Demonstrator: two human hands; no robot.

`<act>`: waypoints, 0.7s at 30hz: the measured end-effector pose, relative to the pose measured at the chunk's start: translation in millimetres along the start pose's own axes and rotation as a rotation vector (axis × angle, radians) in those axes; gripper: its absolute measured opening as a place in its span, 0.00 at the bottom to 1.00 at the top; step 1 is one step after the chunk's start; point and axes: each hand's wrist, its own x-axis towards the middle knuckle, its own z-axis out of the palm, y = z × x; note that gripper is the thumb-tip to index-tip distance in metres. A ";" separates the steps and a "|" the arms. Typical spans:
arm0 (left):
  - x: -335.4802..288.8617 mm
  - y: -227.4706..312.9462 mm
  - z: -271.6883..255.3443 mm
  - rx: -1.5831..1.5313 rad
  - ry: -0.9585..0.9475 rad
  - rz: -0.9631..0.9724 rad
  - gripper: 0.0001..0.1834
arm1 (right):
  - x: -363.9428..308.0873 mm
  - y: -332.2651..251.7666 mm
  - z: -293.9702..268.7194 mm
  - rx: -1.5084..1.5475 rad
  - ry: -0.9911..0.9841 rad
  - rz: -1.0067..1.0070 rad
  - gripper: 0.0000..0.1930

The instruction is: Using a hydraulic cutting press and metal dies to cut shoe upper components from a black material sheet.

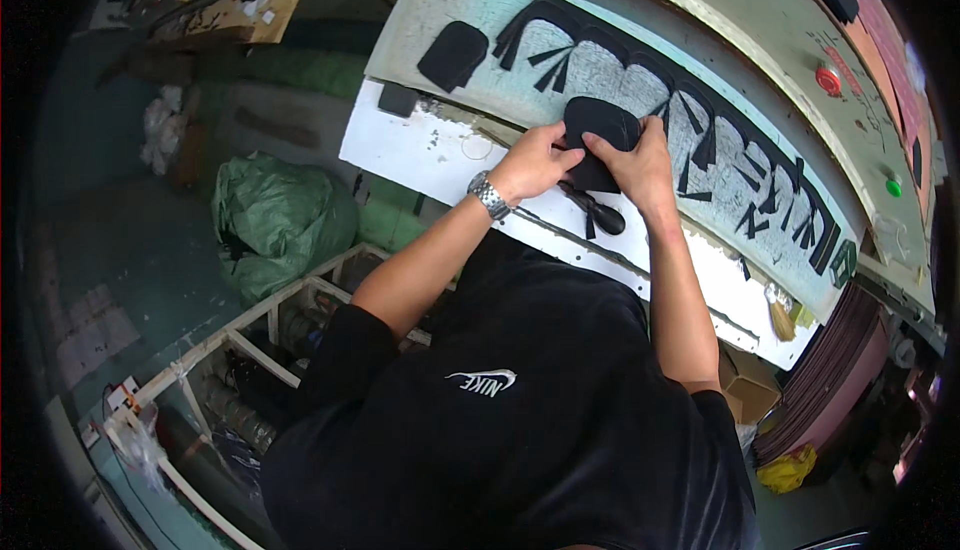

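Between both hands is a black flat piece [600, 120] with rounded corners, like cut fabric or foam. My left hand [540, 160], with a metal watch at the wrist, grips its left edge between thumb and fingers. My right hand [642, 165] pinches its right side, the thumb lying across its face. Another black rounded piece [453, 56] lies flat on the pale board [420, 10] to the left. Black scrap left from cutting [625, 48], with strips hanging off it, stretches along the board. Below my hands lies a black-handled tool [604, 218], its kind unclear.
A white ledge [400, 140] runs along the near side of the board, with a small brush [780, 315] at its right end. Beyond the board stands a machine panel with a red button [828, 79] and a green button [893, 186]. A green sack [275, 210] sits at the left.
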 end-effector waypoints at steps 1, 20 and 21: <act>3.2 1.7 -8.0 0.001 0.003 0.006 0.13 | -0.8 3.7 4.8 0.050 0.082 -0.093 0.34; 46.2 48.5 -168.1 1.149 0.621 -0.169 0.54 | 1.8 -7.1 -12.4 -0.552 0.015 -0.362 0.27; 49.1 54.9 -173.0 1.149 0.596 -0.204 0.55 | 5.4 -9.5 -16.9 -0.466 0.006 -0.378 0.28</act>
